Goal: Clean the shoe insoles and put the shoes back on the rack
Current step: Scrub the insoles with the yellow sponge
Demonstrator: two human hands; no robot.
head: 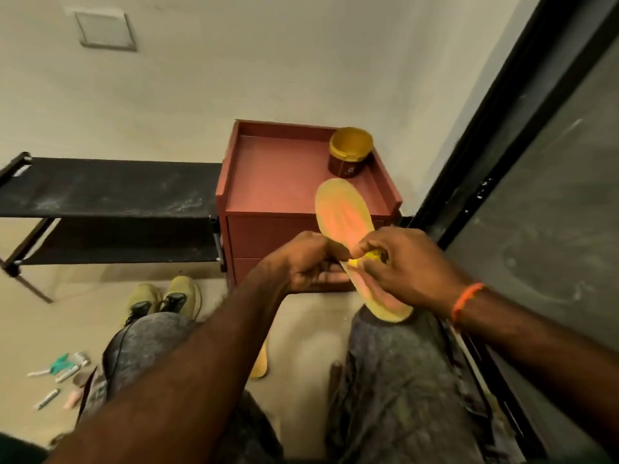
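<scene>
An orange-and-yellow insole (345, 209) rests with its heel end on my right knee and tilts up toward the red cabinet. My left hand (310, 259) grips its left edge at mid-length. My right hand (405, 266) is closed on a small yellow cloth or sponge (363, 257) pressed against the insole's middle. A pair of olive-green shoes (167, 294) stands on the floor by my left knee. A second insole (260, 361) lies on the floor between my legs, mostly hidden by my left forearm. The black shoe rack (110, 185) stands at the left against the wall.
A red cabinet (278, 182) with a raised rim stands ahead, with a yellow-lidded jar (350, 154) on its top. Small tubes and a brush (63, 368) lie on the floor at lower left. A dark glass door (542, 202) runs along the right.
</scene>
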